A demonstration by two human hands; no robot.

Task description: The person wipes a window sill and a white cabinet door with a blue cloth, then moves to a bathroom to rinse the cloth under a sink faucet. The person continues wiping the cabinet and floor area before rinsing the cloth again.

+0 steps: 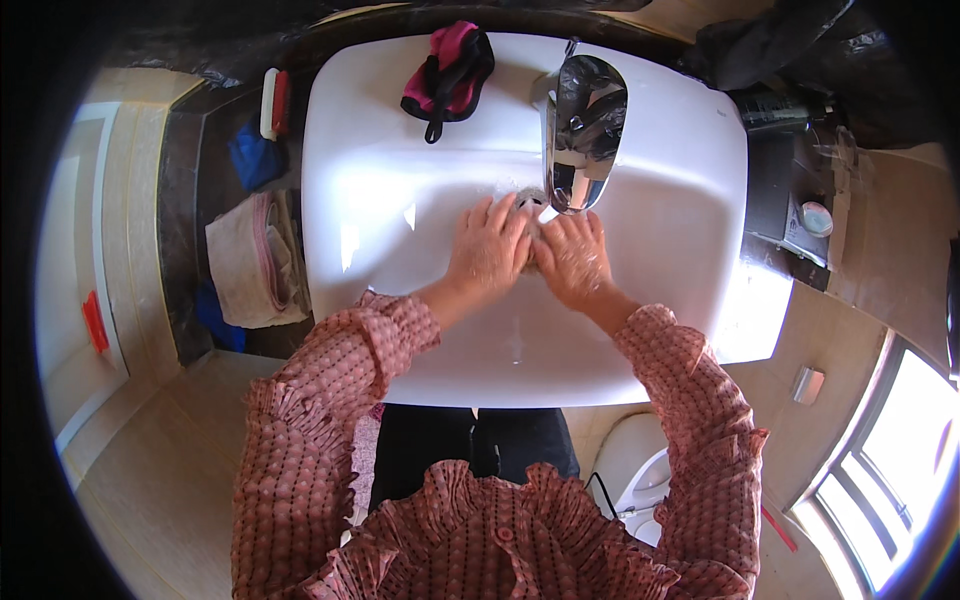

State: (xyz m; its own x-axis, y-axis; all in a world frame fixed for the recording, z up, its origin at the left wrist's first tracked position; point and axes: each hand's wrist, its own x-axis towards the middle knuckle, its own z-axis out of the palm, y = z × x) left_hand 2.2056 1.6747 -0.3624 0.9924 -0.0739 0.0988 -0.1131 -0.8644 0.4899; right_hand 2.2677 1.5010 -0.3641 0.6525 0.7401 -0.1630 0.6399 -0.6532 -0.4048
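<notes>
Both my hands are low in a white ceramic washbasin, side by side with palms down. My left hand and my right hand look wet, with small white flecks, perhaps suds, on their backs. Between them shows a bit of a greyish-brown thing, mostly covered by the fingers; what it is cannot be made out. Just beyond the fingertips is the drain. A chrome faucet reaches out over the basin, its spout end close above my right fingers. The palms are hidden.
A pink and black fabric item lies on the basin's back ledge. Left of the basin are a folded beige towel, a blue cloth and a red and white brush. On the right are a dark bottle and a small round container.
</notes>
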